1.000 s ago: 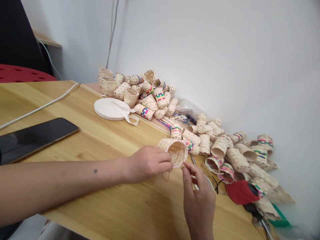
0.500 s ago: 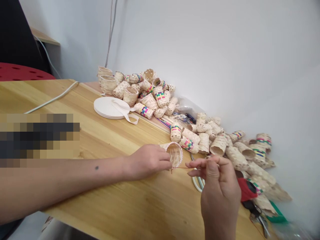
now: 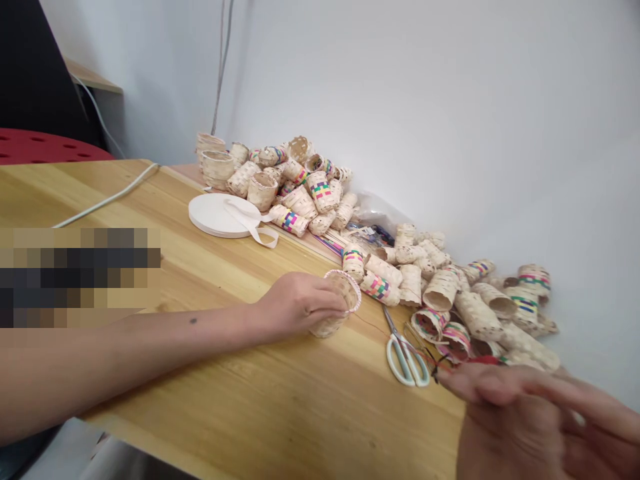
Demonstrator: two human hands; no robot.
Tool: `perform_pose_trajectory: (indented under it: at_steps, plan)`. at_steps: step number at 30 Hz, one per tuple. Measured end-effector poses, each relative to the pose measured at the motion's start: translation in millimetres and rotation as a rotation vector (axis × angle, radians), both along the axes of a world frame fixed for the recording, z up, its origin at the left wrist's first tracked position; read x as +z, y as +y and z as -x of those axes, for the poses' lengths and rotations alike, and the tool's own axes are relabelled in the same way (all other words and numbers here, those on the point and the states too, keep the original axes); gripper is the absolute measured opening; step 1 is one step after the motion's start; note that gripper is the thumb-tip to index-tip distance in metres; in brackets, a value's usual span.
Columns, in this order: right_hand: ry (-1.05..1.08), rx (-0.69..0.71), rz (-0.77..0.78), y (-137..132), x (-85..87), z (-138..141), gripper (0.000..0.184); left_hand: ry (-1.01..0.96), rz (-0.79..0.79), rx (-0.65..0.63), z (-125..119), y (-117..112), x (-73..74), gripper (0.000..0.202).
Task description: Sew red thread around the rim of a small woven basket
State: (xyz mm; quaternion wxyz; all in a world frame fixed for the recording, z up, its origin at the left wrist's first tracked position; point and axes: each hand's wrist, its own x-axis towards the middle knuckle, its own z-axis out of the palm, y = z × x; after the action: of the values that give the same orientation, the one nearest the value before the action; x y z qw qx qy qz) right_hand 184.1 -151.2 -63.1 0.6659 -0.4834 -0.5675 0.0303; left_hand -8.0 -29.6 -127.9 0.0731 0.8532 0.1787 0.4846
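Note:
My left hand is closed on a small woven basket, its fingers at the open mouth. The basket stands on the wooden table, opening tilted up, with red-and-white stitching round the rim. A thin red thread runs from the basket towards my right hand. That hand is at the lower right, palm turned up and slightly blurred, with the thread leading to its fingertips. White-handled scissors lie on the table between my hands.
A long heap of small woven baskets lines the wall. A roll of white ribbon lies before its far end, near a white cable. A plastic bag sits among the baskets. A red stool stands at the far left.
My right hand has moved away from the basket, to the lower right, and turned palm up. The basket has tipped more upright in my left hand. The scissors are now uncovered.

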Motion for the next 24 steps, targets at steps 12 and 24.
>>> perform_pose_trajectory:
  at_steps: [12,24]
  plan:
    - [-0.506,0.113,0.360,48.0,-63.7,8.6,0.020,-0.050,0.233,-0.015,-3.8,-1.0,-0.9,0.011]
    - [-0.440,0.102,0.470,47.6,-65.8,12.1,0.022,-0.001,0.232,0.005,-3.4,-2.2,-2.9,0.010]
